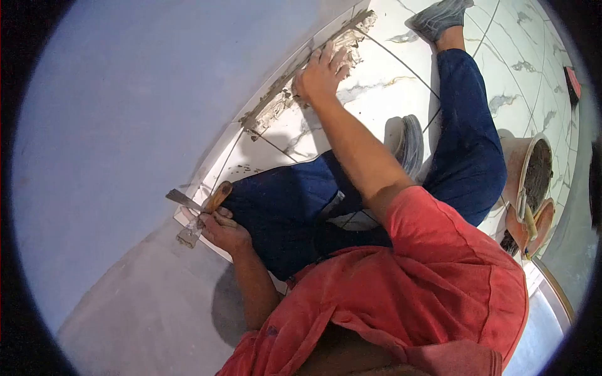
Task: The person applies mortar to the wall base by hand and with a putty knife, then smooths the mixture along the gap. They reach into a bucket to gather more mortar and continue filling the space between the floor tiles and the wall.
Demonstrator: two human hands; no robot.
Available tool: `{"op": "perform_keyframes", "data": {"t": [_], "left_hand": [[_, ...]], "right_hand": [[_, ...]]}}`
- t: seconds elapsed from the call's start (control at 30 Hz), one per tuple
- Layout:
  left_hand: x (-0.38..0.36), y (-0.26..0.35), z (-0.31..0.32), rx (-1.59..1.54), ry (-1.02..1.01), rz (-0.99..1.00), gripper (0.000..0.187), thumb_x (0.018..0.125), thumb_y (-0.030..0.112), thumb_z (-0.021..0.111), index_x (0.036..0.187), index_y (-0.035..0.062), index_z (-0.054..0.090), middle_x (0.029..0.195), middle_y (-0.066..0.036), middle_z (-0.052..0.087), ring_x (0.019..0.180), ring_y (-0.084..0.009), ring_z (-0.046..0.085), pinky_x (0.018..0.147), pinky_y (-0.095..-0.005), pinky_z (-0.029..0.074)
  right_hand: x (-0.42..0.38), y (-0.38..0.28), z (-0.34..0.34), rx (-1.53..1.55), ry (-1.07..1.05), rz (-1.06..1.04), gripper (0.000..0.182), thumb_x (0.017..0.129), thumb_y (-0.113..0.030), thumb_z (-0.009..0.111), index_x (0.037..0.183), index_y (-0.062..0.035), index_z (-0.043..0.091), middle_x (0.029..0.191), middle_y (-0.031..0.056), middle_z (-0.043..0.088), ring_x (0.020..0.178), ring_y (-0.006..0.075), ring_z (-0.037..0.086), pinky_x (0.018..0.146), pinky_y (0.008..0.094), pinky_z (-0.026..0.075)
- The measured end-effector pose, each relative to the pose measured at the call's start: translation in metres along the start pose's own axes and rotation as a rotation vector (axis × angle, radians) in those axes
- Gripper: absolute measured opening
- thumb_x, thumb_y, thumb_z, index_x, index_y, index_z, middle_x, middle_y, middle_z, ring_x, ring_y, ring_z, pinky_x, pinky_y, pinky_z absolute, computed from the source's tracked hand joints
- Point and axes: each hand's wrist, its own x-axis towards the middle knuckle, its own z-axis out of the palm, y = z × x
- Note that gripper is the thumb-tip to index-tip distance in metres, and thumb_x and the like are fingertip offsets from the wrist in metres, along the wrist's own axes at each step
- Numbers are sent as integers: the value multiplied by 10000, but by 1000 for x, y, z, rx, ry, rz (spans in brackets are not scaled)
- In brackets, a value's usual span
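Mortar (273, 114) lay in a rough, ragged band along the foot of the pale blue wall (157, 75), spilling onto the white marbled floor tiles (382, 69). Your right hand (320, 76) reached forward onto that band, its fingers loosely spread and slightly bent. Mortar ran out beyond the fingers on the far side and back past the wrist on the near side; what lay beneath the palm was hidden.

Your left hand (227, 230), near your bent knee, was closed around a wooden-handled tool (218, 197). Its handle rose just above the fingers, and a mortar-smeared end poked out below them. A flat metal blade (183, 199) crossed there too, pointing toward the wall; you could not tell whether it belonged to a second tool. Well apart on your right stood a bucket (513, 160) of dark mix, with an orange container (515, 220) just beside it.
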Motion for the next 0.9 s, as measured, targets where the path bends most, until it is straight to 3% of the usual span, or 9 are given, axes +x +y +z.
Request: {"op": "perform_keyframes", "data": {"t": [0.07, 0.13, 0.2, 0.27, 0.33, 0.37, 0.57, 0.83, 0.9], "left_hand": [[7, -11, -14, -69, -17, -51, 492, 1013, 190, 448, 1450, 8, 314, 866, -65, 573, 661, -129, 522, 570, -258, 442], [10, -20, -21, 204, -59, 77, 262, 1022, 235, 427, 1168, 21, 464, 819, -49, 563, 664, -135, 530, 578, -272, 438], [9, -23, -24, 237, -13, 54, 253, 1025, 251, 420, 1040, 26, 536, 808, -43, 561, 667, -140, 538, 578, -280, 440], [1, -9, -10, 34, 123, -100, 239, 1021, 235, 426, 1066, 24, 529, 833, -47, 569, 672, -142, 547, 569, -282, 447], [4, -12, -14, -59, 19, -62, 327, 1009, 216, 442, 1247, -8, 451, 873, -67, 573, 668, -142, 545, 572, -271, 452], [4, -14, -16, -104, -30, -44, 409, 1003, 206, 450, 1338, -25, 412, 894, -78, 576, 666, -143, 544, 573, -266, 454], [4, -4, -18, -167, -110, 34, 479, 1012, 186, 415, 1456, 39, 313, 952, -89, 562, 697, -131, 531, 584, -270, 459], [0, 5, -12, -166, -74, -20, 526, 1017, 173, 393, 1514, 83, 246, 1055, -101, 556, 712, -132, 519, 579, -265, 458], [2, 2, -16, -185, -94, -5, 532, 1017, 174, 391, 1518, 86, 235, 1066, -102, 557, 707, -130, 521, 570, -256, 457]], "right_hand": [[-16, -18, -4, 14, -132, 19, 732, 871, -381, 545, 1453, 16, 345, 1594, 213, 56, 1440, 507, -58, 1124, 655, 56], [-33, -30, -3, 21, -163, -15, 738, 873, -366, 541, 1467, 14, 324, 1599, 203, 26, 1442, 500, -70, 1134, 642, 59], [-56, -38, -5, 58, -269, -79, 733, 879, -367, 536, 1475, -1, 320, 1602, 198, 20, 1444, 496, -74, 1136, 639, 66], [-75, -47, -7, 46, -352, -169, 702, 887, -371, 516, 1469, -20, 339, 1603, 203, 6, 1448, 484, -71, 1135, 640, 80], [-76, -48, -27, 46, -447, -232, 658, 914, -349, 466, 1456, 6, 348, 1602, 211, -28, 1452, 466, -95, 1153, 613, 68], [-76, -44, -14, 50, -280, -182, 650, 913, -358, 472, 1448, -4, 368, 1596, 229, -7, 1447, 483, -79, 1146, 626, 78], [-97, -70, 24, 135, -118, -119, 685, 899, -389, 501, 1454, -10, 366, 1578, 269, 23, 1432, 521, -64, 1116, 662, 100], [-151, -102, 27, 118, -318, -266, 675, 842, -448, 602, 1430, -158, 442, 1578, 259, 41, 1432, 525, -61, 1097, 682, 129], [-147, -100, 6, 143, -441, -294, 670, 875, -436, 544, 1453, -125, 406, 1579, 264, 24, 1429, 531, -74, 1108, 671, 104]]}}
